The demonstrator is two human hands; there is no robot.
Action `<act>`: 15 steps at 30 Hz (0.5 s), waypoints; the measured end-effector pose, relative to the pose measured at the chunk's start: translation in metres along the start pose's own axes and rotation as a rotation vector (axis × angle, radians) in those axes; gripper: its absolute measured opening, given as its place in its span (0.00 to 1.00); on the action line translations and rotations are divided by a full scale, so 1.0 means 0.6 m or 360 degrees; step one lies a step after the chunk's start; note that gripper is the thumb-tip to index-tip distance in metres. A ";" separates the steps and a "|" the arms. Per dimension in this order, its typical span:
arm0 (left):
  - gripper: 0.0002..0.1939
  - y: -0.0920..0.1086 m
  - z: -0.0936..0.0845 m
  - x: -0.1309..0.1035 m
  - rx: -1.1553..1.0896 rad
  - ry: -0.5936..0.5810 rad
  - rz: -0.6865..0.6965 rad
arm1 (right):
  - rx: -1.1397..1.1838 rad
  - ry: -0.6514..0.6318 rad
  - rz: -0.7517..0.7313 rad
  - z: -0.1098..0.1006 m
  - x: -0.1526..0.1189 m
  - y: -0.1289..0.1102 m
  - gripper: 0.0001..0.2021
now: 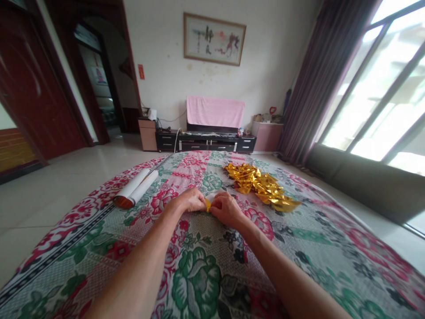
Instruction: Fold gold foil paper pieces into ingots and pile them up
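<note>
Near the middle of the flowered cloth point(195, 274), my left hand point(192, 200) and my right hand point(227, 209) meet over a small sheet of gold and white paper point(208, 204). The fingers of both hands pinch it, left and right of its gold part. Its white side shows between and behind the hands. Beyond my right hand lies a heap of folded gold foil pieces point(259, 184). To the left of my left hand rests a loosely rolled stack of white-backed sheets point(137, 188), with gold or orange showing at its near end.
The cloth covers a large rounded surface. Behind it stand a low black cabinet point(217, 142), a screen under a pink cloth point(215, 111) and side cabinets. Doors are at the left, a purple curtain point(318, 75) and windows at the right.
</note>
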State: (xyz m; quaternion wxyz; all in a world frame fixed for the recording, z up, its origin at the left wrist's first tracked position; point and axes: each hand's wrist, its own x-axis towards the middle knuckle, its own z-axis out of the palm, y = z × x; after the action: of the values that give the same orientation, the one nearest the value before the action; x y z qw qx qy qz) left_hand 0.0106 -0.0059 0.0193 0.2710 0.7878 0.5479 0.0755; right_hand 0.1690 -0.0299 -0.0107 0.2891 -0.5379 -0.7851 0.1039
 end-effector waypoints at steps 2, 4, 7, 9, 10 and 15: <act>0.12 0.002 -0.001 -0.003 -0.0021 -0.0007 -0.0005 | 0.0060 -0.0049 -0.0037 -0.008 0.000 0.005 0.05; 0.13 0.002 -0.002 -0.004 -0.0034 -0.0017 -0.0016 | 0.0127 -0.0087 -0.0077 -0.013 -0.001 0.012 0.07; 0.12 0.001 -0.002 -0.003 -0.0033 -0.0032 -0.0034 | 0.0188 -0.0113 -0.0109 -0.014 -0.003 0.024 0.09; 0.12 0.000 -0.001 -0.002 -0.0017 -0.0032 -0.0026 | 0.0199 -0.0114 -0.0112 -0.012 -0.003 0.028 0.09; 0.12 -0.001 0.000 -0.001 0.0000 -0.0026 -0.0021 | 0.0201 -0.0113 -0.0117 -0.011 -0.004 0.029 0.10; 0.18 -0.007 0.007 0.006 0.0105 0.0078 -0.0017 | 0.0198 -0.0091 -0.0155 -0.012 -0.005 0.023 0.10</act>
State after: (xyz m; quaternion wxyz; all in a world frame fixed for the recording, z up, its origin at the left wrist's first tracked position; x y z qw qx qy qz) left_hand 0.0106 -0.0030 0.0129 0.2317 0.7913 0.5608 0.0753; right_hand 0.1848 -0.0281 -0.0127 0.3042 -0.4770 -0.8101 0.1537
